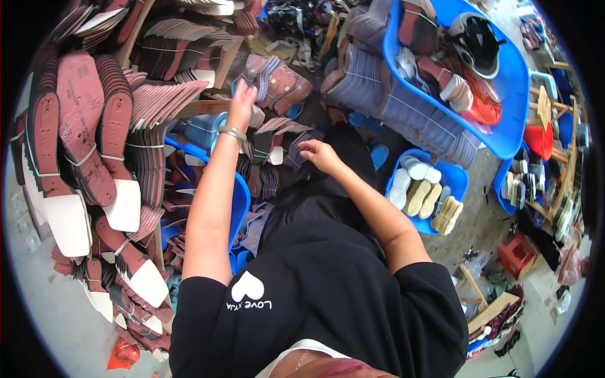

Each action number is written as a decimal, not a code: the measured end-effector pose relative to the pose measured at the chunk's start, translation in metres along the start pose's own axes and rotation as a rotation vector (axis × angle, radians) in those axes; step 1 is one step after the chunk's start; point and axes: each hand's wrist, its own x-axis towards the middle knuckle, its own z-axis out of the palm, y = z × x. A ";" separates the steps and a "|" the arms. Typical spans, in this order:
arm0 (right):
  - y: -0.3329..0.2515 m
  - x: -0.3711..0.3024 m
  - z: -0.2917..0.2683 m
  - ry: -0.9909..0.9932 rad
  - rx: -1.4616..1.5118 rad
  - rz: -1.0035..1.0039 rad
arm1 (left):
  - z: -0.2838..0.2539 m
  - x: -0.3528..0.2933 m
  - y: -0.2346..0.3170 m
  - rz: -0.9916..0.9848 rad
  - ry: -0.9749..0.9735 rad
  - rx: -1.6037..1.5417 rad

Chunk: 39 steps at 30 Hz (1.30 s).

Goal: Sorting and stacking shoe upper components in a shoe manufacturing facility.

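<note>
My left hand (242, 106) is stretched forward, its fingers extended and slightly blurred, with nothing visible in it. It is beside a plastic-wrapped bundle of reddish and grey shoe soles (277, 83); whether it touches the plastic is unclear. Lower and to the right, my right hand (320, 156) hovers with loosely bent fingers apart, holding nothing that I can see. Its fingertips are near a tied stack of grey-striped soles (299, 150). More small bundles of soles (268, 140) lie between my two hands.
Tied stacks of red-brown soles with white tips (113, 145) crowd the left. A blue basin (513, 126) holding a helmet (474, 45) rests on grey sole stacks (403, 104) at far right. Nearer, a blue crate (457, 176) holds pale soles. A red stool (518, 254) stands farther right.
</note>
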 end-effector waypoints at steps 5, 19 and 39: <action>0.028 -0.038 -0.049 0.118 -0.140 0.031 | -0.015 -0.112 -0.041 -0.139 -0.186 0.261; 0.278 -0.376 -0.096 0.251 -0.138 0.923 | -0.122 -0.317 -0.081 -0.348 0.050 0.157; 0.172 -0.373 -0.080 0.264 -0.143 0.606 | -0.100 -0.389 -0.151 -0.523 0.000 0.319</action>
